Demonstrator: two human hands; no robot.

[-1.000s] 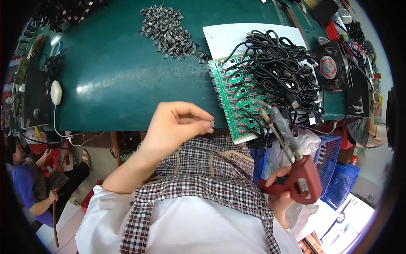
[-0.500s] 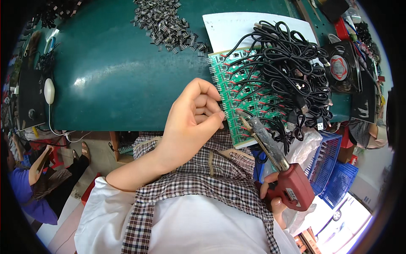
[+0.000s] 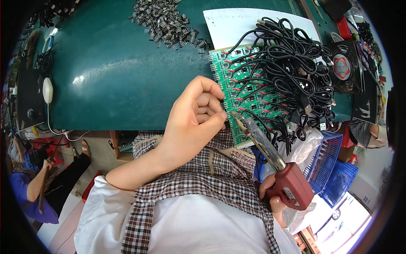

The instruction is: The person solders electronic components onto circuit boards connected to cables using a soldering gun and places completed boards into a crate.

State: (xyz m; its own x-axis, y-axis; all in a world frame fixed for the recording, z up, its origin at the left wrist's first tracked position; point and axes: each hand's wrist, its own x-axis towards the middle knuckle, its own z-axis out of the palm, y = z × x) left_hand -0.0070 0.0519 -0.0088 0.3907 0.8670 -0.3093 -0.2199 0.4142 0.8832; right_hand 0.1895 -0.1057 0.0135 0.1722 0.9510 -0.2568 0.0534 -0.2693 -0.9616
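My left hand (image 3: 194, 112) is closed, its fingers curled and the thumb near the forefinger, at the left edge of a green circuit board panel (image 3: 232, 78). What it pinches, if anything, is hidden. A row of metal pins lines that edge. My right hand (image 3: 274, 198) grips a soldering iron (image 3: 292, 186) by its dark red handle. The iron slants up and left, its tip over the lower part of the panel, close to my left thumb. Black cables (image 3: 287, 63) with red wire ends run from the panel into a tangled heap at its right.
Small multi-pin connectors (image 3: 169, 25) lie piled on the green tabletop (image 3: 122, 80). White card (image 3: 224, 25) lies under the panel. At the right stand a black fan (image 3: 344, 67) and blue baskets (image 3: 338, 178). Another person (image 3: 31, 190) is at the far left.
The soldering iron's tip has moved a little left and up, nearer my left thumb. My left hand has hardly moved. The person at the far left has shifted an arm.
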